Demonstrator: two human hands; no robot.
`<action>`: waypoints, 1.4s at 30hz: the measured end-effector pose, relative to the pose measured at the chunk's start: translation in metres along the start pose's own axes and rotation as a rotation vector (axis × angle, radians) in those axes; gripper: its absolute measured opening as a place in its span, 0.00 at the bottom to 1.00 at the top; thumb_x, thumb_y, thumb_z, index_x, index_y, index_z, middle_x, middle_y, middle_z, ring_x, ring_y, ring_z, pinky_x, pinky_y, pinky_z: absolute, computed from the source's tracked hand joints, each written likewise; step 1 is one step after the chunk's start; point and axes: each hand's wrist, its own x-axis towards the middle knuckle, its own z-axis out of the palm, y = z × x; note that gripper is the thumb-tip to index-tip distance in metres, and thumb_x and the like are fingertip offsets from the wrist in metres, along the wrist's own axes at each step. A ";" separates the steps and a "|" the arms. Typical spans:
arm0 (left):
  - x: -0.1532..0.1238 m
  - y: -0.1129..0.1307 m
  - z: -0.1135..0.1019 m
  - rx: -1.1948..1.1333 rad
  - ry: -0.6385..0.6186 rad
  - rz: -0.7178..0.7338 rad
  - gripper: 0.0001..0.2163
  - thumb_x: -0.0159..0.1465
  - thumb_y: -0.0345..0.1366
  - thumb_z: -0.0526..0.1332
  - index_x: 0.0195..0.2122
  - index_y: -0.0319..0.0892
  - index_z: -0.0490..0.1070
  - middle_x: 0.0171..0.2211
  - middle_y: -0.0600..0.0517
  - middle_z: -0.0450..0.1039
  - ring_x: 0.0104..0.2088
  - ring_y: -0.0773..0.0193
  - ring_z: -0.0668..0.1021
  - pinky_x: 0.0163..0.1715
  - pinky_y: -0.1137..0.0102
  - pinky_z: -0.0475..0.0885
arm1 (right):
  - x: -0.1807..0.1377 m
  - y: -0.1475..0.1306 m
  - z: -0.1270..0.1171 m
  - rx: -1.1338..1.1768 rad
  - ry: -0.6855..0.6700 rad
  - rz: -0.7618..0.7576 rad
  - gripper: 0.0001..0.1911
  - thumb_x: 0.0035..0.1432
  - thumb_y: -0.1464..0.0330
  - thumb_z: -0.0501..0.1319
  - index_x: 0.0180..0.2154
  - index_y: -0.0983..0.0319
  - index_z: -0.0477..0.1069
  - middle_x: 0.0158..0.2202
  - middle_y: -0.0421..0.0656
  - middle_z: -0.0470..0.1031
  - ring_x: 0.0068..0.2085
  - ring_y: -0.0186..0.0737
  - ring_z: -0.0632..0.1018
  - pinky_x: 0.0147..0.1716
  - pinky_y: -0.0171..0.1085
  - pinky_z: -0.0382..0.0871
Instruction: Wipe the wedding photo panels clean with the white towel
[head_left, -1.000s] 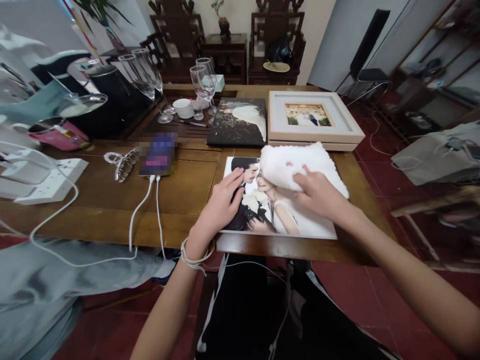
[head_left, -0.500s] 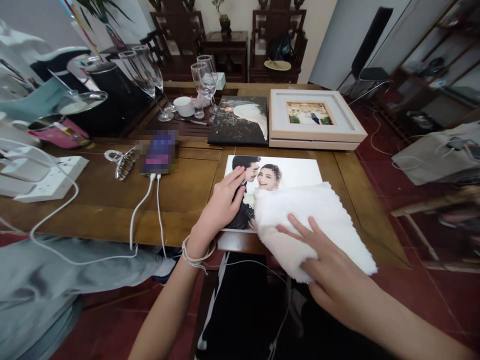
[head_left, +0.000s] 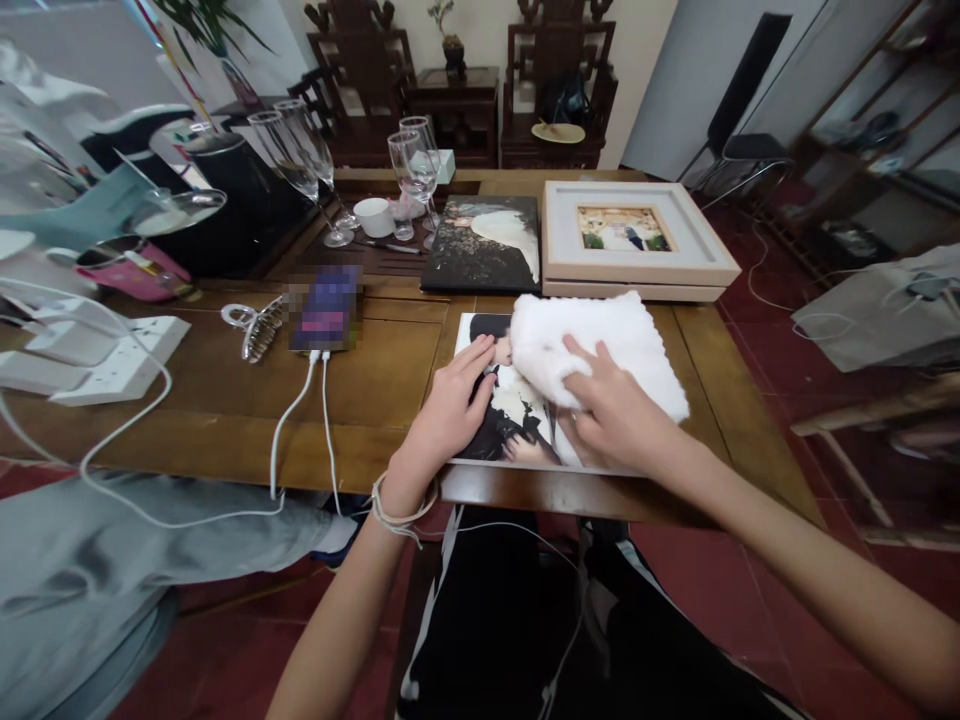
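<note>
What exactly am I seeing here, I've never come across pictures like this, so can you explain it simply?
There is no machine: these are a person's bare hands, seen by a camera worn on the head, looking forward and down. The left hand rests on a large photo print. The right hand has its fingers on a fluffy white cloth covering part of it. Farther back on the wooden table are a dark picture panel and a pale frame; leftward, a hair clip.
</note>
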 end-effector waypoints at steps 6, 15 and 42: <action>0.000 -0.001 0.001 0.010 -0.003 -0.001 0.18 0.68 0.31 0.52 0.58 0.36 0.65 0.62 0.40 0.64 0.63 0.56 0.65 0.63 0.53 0.61 | -0.080 -0.037 0.002 0.082 -0.058 -0.181 0.17 0.40 0.84 0.52 0.29 0.63 0.73 0.65 0.50 0.59 0.68 0.58 0.48 0.62 0.67 0.48; 0.000 -0.001 0.000 0.012 -0.026 0.003 0.18 0.69 0.31 0.51 0.59 0.36 0.64 0.62 0.40 0.63 0.64 0.56 0.65 0.63 0.52 0.60 | -0.009 -0.012 0.000 -0.053 -0.083 -0.116 0.18 0.45 0.83 0.54 0.36 0.65 0.74 0.62 0.55 0.63 0.65 0.64 0.56 0.59 0.66 0.54; 0.000 0.000 0.000 -0.005 -0.017 -0.011 0.18 0.70 0.33 0.51 0.59 0.36 0.65 0.63 0.41 0.63 0.64 0.56 0.64 0.63 0.52 0.60 | -0.008 0.004 -0.005 -0.162 -0.047 -0.007 0.14 0.49 0.80 0.57 0.37 0.68 0.76 0.62 0.58 0.63 0.63 0.69 0.60 0.55 0.66 0.62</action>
